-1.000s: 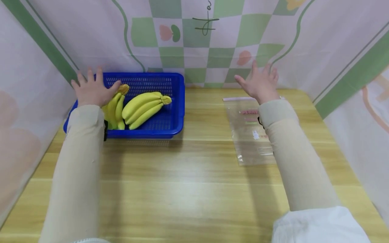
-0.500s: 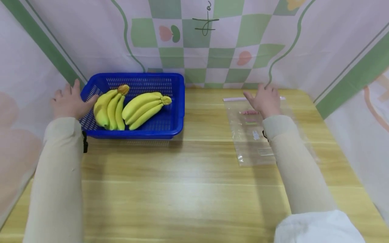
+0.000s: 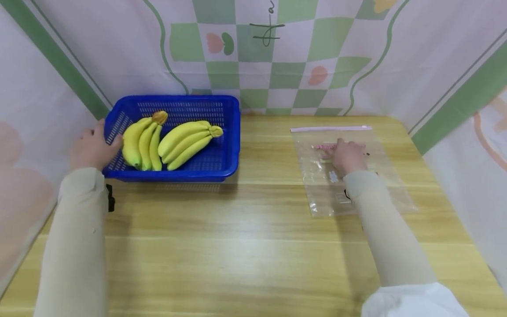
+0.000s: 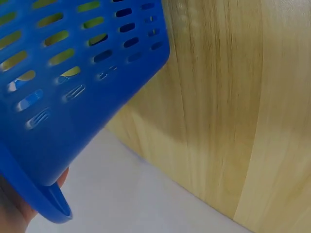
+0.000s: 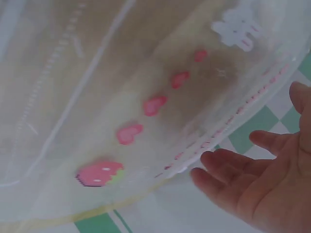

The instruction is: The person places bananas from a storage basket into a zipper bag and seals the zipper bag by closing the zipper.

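Note:
A blue plastic basket (image 3: 174,177) stands at the back left of the table in the head view. Inside it lie two bunches of yellow bananas, one at the left (image 3: 136,143) and one at the right (image 3: 186,143). My left hand (image 3: 93,147) grips the basket's left rim, thumb on the inner side; the left wrist view shows the perforated basket wall (image 4: 87,97) with part of the hand (image 4: 12,208) behind the rim. A clear zip bag (image 3: 318,189) printed with pink lettering lies flat at the right. Over it my right hand (image 3: 348,156) hovers or touches, fingers loosely bent, holding nothing.
The wooden table (image 3: 237,242) extends in front of both things. A patterned cloth (image 3: 293,48) hangs behind, and cloth walls flank the left (image 3: 27,110) and right (image 3: 467,145). The bag's pink slider strip (image 3: 330,129) faces the back.
My left hand moved from above the bananas out to the left, then onto the basket's rim. My right hand came down and nearer over the bag. Basket and bag stayed in place.

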A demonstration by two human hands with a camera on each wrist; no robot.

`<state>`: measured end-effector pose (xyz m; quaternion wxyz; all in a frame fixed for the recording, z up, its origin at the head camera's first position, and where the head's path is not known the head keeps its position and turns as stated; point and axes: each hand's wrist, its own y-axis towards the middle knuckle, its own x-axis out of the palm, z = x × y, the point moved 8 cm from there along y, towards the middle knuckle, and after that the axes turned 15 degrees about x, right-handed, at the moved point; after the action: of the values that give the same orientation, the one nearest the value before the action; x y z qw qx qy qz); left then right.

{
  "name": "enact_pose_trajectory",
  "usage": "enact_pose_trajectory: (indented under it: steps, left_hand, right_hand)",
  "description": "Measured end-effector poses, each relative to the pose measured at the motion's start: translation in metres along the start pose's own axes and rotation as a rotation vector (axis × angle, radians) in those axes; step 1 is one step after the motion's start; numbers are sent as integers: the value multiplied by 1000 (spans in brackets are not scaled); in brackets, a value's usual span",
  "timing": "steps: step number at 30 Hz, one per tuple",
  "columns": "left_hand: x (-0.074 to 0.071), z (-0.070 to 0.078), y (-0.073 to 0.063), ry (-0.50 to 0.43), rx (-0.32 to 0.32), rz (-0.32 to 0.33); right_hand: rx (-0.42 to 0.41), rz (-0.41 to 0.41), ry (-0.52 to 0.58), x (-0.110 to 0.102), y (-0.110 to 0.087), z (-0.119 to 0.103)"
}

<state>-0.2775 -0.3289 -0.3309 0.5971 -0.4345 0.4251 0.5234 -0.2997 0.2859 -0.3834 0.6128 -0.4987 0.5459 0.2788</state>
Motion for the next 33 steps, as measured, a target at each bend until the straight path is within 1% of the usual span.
enact_pose_trajectory:
  steps: [2,4,7,9,11,14,18,25,30,33]
  left_hand:
    - [1,-2,-1,-24,-20,17]
    - [1,-6,-4,-42,-63,41]
    - [2,-12,-9,-54,-127,75]
    - [2,-13,-11,-45,-145,88]
    - [3,-12,-10,-25,-140,88]
    - [4,-9,-8,2,-123,73]
    - [7,-10,-6,2,-140,50]
    - [9,-13,-6,-12,-155,46]
    - [10,-13,-6,-13,-172,43]
    - [10,-13,-6,-17,-176,43]
  right_hand:
    - [17,-6,1,5,1,4]
    - [38,-12,-5,10,2,8]
    - [89,-49,-9,17,2,15]
    - [119,-73,-1,20,2,18]
    - [142,-99,15,23,1,21]
    - [147,-147,44,28,-1,24]
    - [136,-199,60,35,-1,24]
    - [126,-220,39,41,0,22]
    - [128,-240,51,44,-1,24]
    - [111,-262,48,45,-1,25]
